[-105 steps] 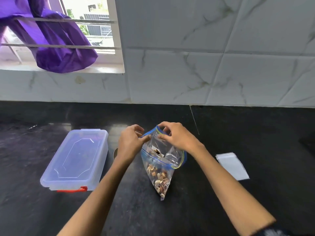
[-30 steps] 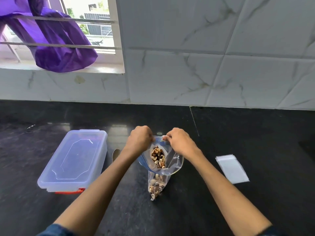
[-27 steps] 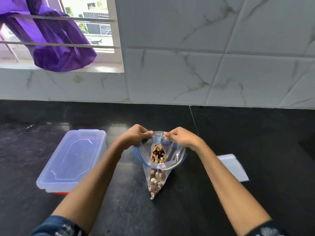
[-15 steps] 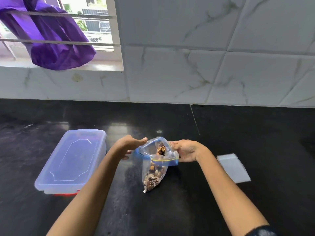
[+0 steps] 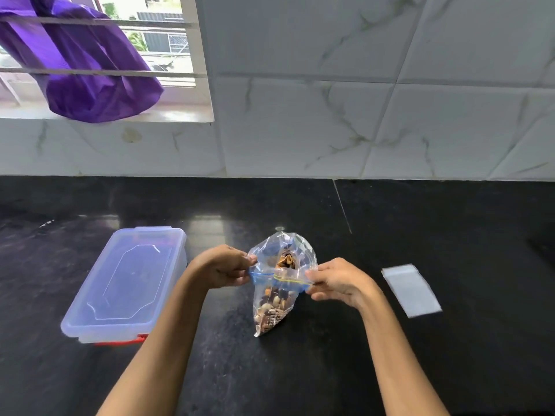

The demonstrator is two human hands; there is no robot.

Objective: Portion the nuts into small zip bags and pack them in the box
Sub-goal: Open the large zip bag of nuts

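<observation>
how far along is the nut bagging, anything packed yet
Nothing looks packed yet: the plastic box sits lidded, and the small zip bags lie flat and empty. In hand: left hand and right hand pinch the big nut bag at its zip. Portioning, sealing and boxing remain.

A home kitchen: polished black stone countertop [image 5: 420, 340] below, white marble-veined wall tiles [image 5: 330, 115] above, barred window [image 5: 120, 49] upper left.

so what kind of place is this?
Likely a home kitchen: black stone counter against marble-look wall tiles, barred window behind. Both hands pinch a zip bag of nuts.
</observation>
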